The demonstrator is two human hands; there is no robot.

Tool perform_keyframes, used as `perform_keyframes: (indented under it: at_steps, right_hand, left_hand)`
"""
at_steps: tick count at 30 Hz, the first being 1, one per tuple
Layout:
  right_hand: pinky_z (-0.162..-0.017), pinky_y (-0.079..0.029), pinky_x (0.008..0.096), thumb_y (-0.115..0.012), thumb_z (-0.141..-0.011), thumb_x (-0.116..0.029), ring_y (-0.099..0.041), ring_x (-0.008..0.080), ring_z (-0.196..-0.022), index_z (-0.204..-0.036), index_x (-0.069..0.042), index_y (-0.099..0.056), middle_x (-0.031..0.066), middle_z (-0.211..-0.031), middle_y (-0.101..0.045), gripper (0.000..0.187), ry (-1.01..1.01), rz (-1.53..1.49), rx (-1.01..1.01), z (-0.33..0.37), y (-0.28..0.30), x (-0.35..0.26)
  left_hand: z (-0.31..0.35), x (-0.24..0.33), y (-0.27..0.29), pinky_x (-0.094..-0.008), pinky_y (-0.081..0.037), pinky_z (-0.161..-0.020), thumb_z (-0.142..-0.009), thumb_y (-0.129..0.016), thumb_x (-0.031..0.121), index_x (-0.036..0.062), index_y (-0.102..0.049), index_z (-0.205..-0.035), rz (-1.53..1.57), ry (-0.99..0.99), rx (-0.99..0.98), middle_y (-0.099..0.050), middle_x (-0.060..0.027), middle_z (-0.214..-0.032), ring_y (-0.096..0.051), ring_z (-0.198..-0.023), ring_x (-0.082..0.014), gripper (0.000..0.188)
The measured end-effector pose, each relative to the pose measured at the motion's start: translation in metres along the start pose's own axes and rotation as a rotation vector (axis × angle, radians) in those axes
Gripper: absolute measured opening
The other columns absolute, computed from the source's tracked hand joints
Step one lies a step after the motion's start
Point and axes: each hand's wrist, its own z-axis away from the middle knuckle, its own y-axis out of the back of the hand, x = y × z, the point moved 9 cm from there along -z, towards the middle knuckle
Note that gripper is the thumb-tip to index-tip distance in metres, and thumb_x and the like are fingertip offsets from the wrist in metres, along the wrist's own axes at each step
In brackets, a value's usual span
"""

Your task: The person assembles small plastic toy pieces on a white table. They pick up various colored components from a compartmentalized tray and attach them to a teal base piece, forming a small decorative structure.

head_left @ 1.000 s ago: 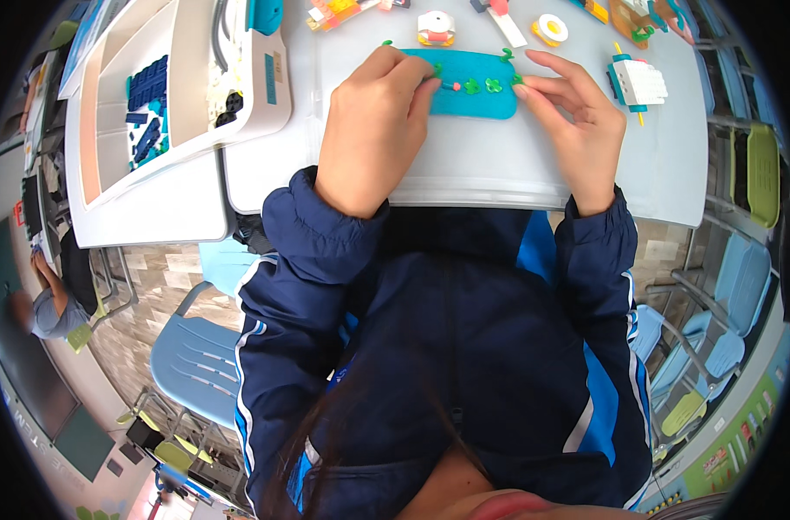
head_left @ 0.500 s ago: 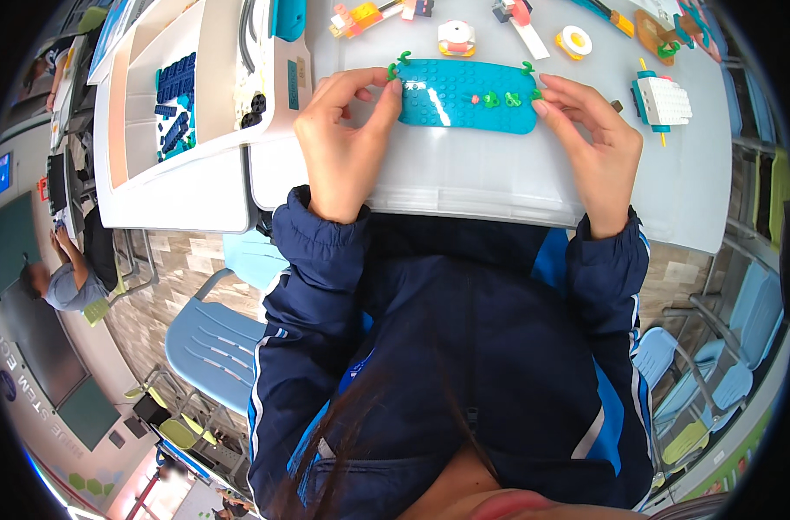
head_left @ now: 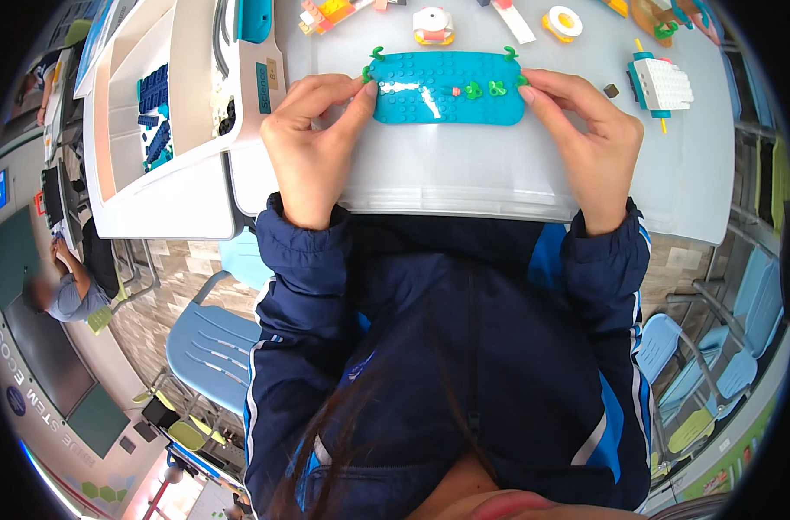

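A teal studded building plate [head_left: 412,108] with rounded corners lies in front of me on the table. Curled green pieces sit at its corners, among them one at the far left [head_left: 377,54] and one at the far right [head_left: 511,54]. On its right half are two small green leafy pieces [head_left: 497,87] and a tiny pink piece [head_left: 456,91]. My left hand [head_left: 313,143] pinches the plate's left end by a green piece, thumb against forefinger. My right hand [head_left: 590,130] is closed the same way at the right end, its fingertips partly covering another green piece.
Beyond the plate stand a white round-topped brick figure [head_left: 433,26] and a white-and-yellow ring piece [head_left: 562,23]. A white brick build with yellow rods [head_left: 663,84] lies to the right, near a small dark piece [head_left: 611,90]. A sectioned tray [head_left: 187,104] with dark blue bricks stands left.
The view has shifted a little, so the table and tray appear farther left. Both hands keep their hold on the plate's ends, and the plate looks slightly more level.
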Motion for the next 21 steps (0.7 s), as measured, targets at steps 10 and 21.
perform_keyframes:
  at_steps: [10, 21]
  right_hand:
    - [-0.076, -0.053, 0.0225, -0.074, -0.084, -0.003, -0.070, 0.0123, -0.080, -0.100, -0.001, -0.076, 0.0068, -0.092, -0.076, 0.016, 0.023, -0.034, 0.046, -0.0005, 0.0012, 0.0028]
    - [-0.074, -0.053, 0.0229, -0.073, -0.085, -0.005, -0.068, 0.0104, -0.078, -0.106, -0.004, -0.074, 0.0053, -0.091, -0.076, 0.021, 0.020, -0.029, 0.023, -0.0014, -0.0017, 0.0027]
  left_hand:
    - [-0.0015, -0.0045, -0.0054, -0.0213, -0.044, -0.067, -0.079, -0.076, -0.003, -0.0064, -0.073, -0.085, 0.100, 0.045, -0.077, -0.069, -0.0066, -0.088, -0.057, -0.074, -0.0090, 0.007]
    - [-0.0022, -0.0084, -0.0037, -0.0216, -0.046, -0.069, -0.081, -0.077, 0.001, -0.0058, -0.074, -0.089, 0.077, 0.088, -0.142, -0.069, -0.0068, -0.092, -0.060, -0.077, -0.0099, 0.011]
